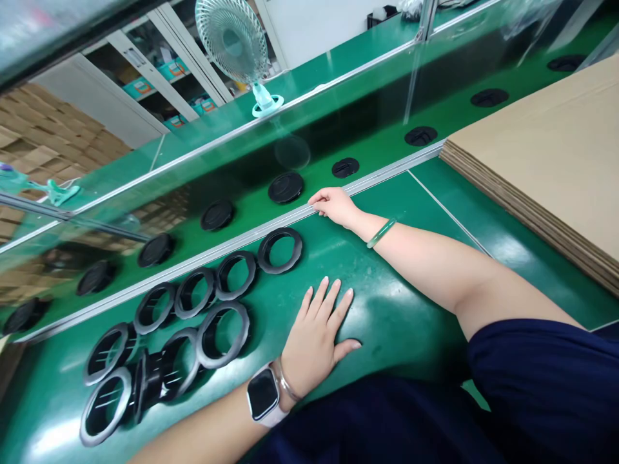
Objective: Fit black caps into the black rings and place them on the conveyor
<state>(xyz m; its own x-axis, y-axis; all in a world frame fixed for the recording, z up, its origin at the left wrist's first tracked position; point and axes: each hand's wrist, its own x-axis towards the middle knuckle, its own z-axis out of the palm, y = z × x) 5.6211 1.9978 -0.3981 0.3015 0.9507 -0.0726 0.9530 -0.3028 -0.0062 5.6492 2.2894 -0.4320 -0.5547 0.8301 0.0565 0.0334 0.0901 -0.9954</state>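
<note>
My left hand (316,335) lies flat on the green table (401,309), fingers stretched out, holding nothing. Just left of it lie several black plastic rings (227,328), overlapping in two rows. My right hand (334,205) rests on the metal rail (242,240) at the table's far edge, fingers curled over it, nothing visible in them. Beyond the rail, several black round caps (285,187) sit in a line on the green conveyor belt (367,142). The nearest cap is a little left of my right hand.
A stack of flat cardboard sheets (546,161) fills the right side of the table. A small teal fan (236,45) stands on the ledge behind the belt. Folded cartons (43,154) are piled at the far left, with shelves behind.
</note>
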